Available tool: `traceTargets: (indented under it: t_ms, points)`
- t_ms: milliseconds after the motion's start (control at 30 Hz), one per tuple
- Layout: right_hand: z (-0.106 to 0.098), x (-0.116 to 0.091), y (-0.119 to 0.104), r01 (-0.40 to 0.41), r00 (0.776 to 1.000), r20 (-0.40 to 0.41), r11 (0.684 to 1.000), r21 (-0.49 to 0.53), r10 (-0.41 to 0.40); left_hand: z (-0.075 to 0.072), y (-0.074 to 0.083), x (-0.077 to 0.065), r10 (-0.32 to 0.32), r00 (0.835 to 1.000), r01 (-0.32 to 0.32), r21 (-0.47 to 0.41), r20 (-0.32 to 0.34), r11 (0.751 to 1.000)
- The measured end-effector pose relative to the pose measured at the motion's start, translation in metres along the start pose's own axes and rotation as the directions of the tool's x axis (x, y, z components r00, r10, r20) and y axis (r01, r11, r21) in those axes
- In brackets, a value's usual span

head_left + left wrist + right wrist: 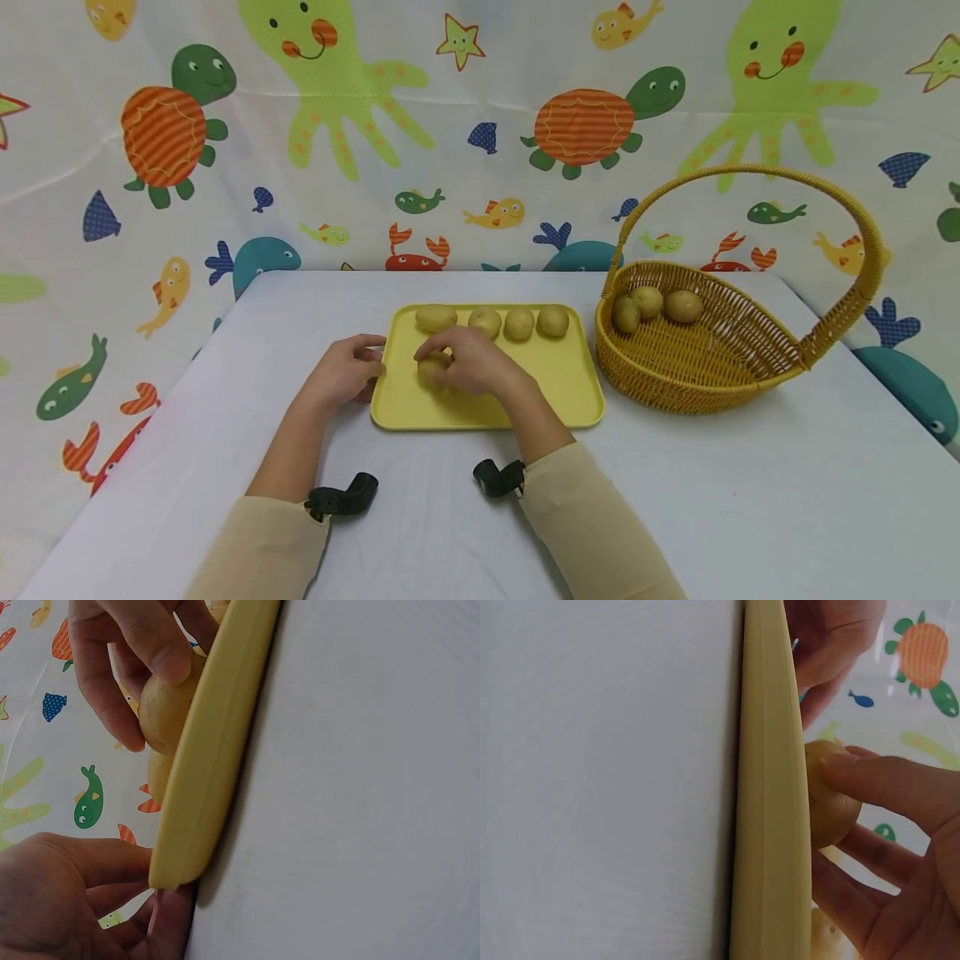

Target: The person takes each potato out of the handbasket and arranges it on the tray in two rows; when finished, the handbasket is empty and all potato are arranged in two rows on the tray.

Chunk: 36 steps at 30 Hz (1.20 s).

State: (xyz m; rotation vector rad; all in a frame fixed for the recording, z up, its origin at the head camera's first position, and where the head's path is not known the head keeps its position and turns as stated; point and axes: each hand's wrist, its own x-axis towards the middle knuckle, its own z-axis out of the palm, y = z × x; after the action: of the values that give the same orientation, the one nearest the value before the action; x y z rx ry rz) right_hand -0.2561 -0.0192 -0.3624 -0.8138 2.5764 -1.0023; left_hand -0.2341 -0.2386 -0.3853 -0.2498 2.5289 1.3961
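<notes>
A yellow tray lies flat, with several potatoes in a row along its far side. My right hand holds another potato over the left part of the tray, thumb and fingers around it. The right wrist view shows the thumb on the near side of this potato, just behind the tray's rim. At the tray's left end, my left hand grips the edge, its thumb and fingers at the corner in the left wrist view. Part of its fingers is hidden by the tray.
A woven basket with a tall arched handle stands right of the tray, close to its edge. It holds three potatoes at its far left. Behind the white table hangs a cloth printed with sea animals.
</notes>
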Motion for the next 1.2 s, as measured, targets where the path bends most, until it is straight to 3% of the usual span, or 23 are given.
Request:
traceTargets:
  t_ms: [267,767,1200]
  points:
    - [-0.001,0.0,-0.001,0.0,1.0,0.031,1.0,0.003,0.0,-0.001,-0.001,0.0,0.006,1.0,-0.006,0.004,-0.002,1.0]
    - [-0.005,-0.004,0.002,-0.033,0.999,0.018,0.997,0.063,0.032,0.0,-0.003,0.0,0.015,1.0,-0.015,-0.014,0.0,1.0]
    - [-0.015,-0.01,0.0,-0.017,1.0,0.015,0.999,0.041,0.017,0.001,-0.001,-0.002,0.006,1.0,-0.006,-0.013,-0.008,1.0]
